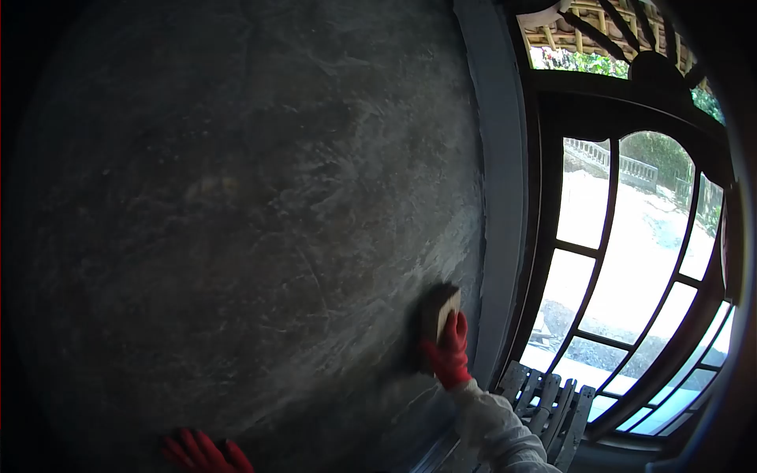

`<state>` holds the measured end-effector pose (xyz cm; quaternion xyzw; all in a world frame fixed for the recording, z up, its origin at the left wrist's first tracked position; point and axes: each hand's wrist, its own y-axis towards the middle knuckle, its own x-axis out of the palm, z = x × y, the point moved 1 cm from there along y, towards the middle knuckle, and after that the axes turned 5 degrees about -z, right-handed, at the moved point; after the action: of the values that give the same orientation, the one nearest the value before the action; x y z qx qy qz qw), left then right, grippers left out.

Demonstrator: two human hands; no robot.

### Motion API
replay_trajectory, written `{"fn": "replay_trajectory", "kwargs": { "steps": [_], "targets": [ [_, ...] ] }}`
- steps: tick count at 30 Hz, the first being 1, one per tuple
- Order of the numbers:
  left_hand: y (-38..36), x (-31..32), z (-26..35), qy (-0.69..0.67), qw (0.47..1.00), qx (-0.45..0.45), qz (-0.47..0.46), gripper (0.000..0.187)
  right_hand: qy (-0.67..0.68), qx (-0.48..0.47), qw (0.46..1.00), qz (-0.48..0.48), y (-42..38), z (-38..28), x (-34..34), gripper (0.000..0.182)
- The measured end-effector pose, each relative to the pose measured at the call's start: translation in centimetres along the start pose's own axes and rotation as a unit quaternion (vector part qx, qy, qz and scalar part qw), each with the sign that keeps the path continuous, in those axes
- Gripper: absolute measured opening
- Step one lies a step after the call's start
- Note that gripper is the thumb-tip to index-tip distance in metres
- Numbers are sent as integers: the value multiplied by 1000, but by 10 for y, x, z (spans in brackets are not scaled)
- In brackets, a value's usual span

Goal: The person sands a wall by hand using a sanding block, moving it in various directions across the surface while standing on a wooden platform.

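My right hand [448, 352], in a red glove, grips a pale wooden block [446, 309] and presses it to the dark grey wall [260, 236] near its right edge. The block's underside, against the wall, is hidden. At the bottom left, my left hand [203, 453], also red-gloved, lies against the wall with its fingers apart and nothing in it. Its wrist is cut off by the frame edge. Pale scuffs and streaks mark the wall, most of them left of and above the block.
A grey vertical strip [503, 189] borders the wall on the right. Beyond it stands a dark-framed window [603, 260] with bright ground outside. A slatted wooden piece [552, 406] sits below the window, close to my right forearm.
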<state>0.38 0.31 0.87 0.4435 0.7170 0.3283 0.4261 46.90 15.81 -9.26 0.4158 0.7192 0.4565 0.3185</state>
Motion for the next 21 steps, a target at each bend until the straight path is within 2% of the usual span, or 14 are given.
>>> {"fn": "replay_trajectory", "kwargs": {
  "steps": [1,2,3,4,6,7,9,11,12,13,14,17,18,21],
  "targets": [
    [5,-14,-5,-7,1000,-20,-5,61,-4,9,1000,-3,-7,-3,-4,95],
    [7,-23,-11,-14,999,-40,-10,54,-27,13,999,13,38,-25,-8,97],
    [15,-12,40,-22,998,-55,-10,54,12,-1,1000,9,106,4,-20,95],
    [18,-11,38,-20,998,-56,1,54,47,-23,998,31,144,-3,-20,91],
    [22,-12,33,-14,999,-48,6,53,95,49,993,59,184,-20,-18,89],
    [20,-14,36,-11,999,-49,1,53,94,53,993,54,175,-13,-17,89],
    [23,-13,31,-2,999,-40,2,53,1,8,998,60,131,1,-11,91],
    [24,-11,31,12,999,-24,27,53,-30,30,999,5,39,28,-7,94],
    [25,-11,32,11,999,-26,29,53,-27,40,999,6,-21,53,3,98],
    [25,-12,33,18,999,-25,24,53,-40,96,994,-41,-74,65,3,102],
    [25,-12,35,24,999,-22,17,53,-32,105,992,-63,-120,83,3,103],
    [26,-10,39,28,999,-25,15,53,11,109,992,-69,-120,92,-1,101],
    [25,-10,39,28,999,-19,10,53,28,104,993,-56,-91,96,0,99],
    [24,-9,44,29,999,-27,3,55,4,25,1000,-4,66,74,-15,94]
  ]
}}
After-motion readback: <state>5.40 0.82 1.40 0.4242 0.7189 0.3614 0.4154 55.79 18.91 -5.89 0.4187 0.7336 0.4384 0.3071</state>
